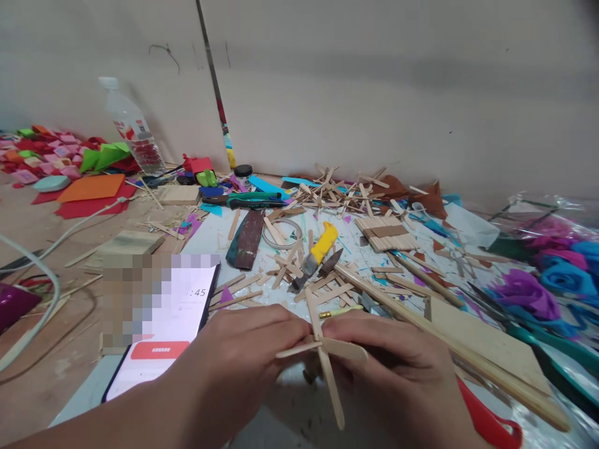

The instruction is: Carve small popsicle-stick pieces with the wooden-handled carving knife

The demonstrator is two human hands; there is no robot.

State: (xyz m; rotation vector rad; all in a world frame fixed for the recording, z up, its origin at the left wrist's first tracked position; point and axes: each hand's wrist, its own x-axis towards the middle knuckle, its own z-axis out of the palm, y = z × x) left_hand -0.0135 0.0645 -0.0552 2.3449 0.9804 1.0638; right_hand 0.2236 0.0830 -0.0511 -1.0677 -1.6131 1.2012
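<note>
Between my two hands is a small cross of wooden craft sticks (331, 380), one stick running up and down and others crossing it sideways. My left hand (253, 349) is closed on the cross from the left, its fingertips partly hidden behind the sticks. From the other side my right hand (397, 362) grips it, with the fingers curled behind the right arm of the cross. A small dark brownish piece (310, 376) shows just under the crossing; its kind is unclear. Just beyond the hands lie a yellow utility knife (322, 243) and loose craft sticks (334, 292).
A phone (173, 324) lies left of my left hand. Bundled craft sticks (386, 234), a long wooden rod (449, 343) and green-handled scissors (528, 337) are on the right. A plastic bottle (133, 131) stands at the back left. A stick pile (337, 193) lies near the wall.
</note>
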